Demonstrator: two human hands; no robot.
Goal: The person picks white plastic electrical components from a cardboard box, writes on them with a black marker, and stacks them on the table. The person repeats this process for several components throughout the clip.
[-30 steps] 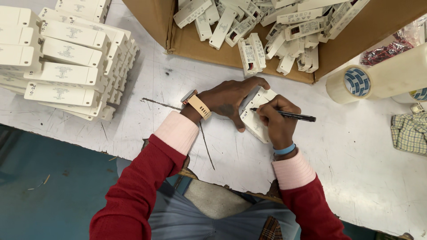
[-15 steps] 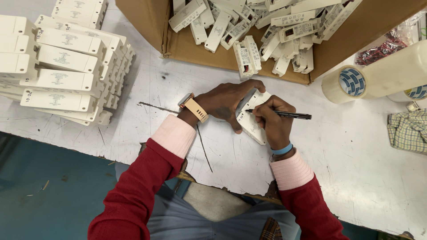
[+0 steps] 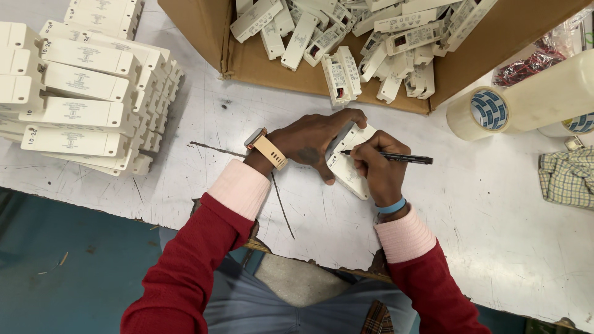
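My left hand (image 3: 314, 141) lies over a cream plastic module (image 3: 350, 173) on the white table (image 3: 495, 216) and holds it down by its upper end. My right hand (image 3: 378, 167) grips a black pen (image 3: 396, 158), with the tip touching the module's top face near my left fingers. A tan-strapped watch is on my left wrist and a blue band on my right. Most of the module is hidden under both hands.
A stack of the same cream modules (image 3: 74, 99) stands at the left. An open cardboard box (image 3: 272, 65) with several loose modules lies at the back. Rolls of clear tape (image 3: 489, 110) and a checked cloth (image 3: 569, 176) sit at the right.
Both hands stay on the module; the pen has barely shifted. The view has drifted slightly.
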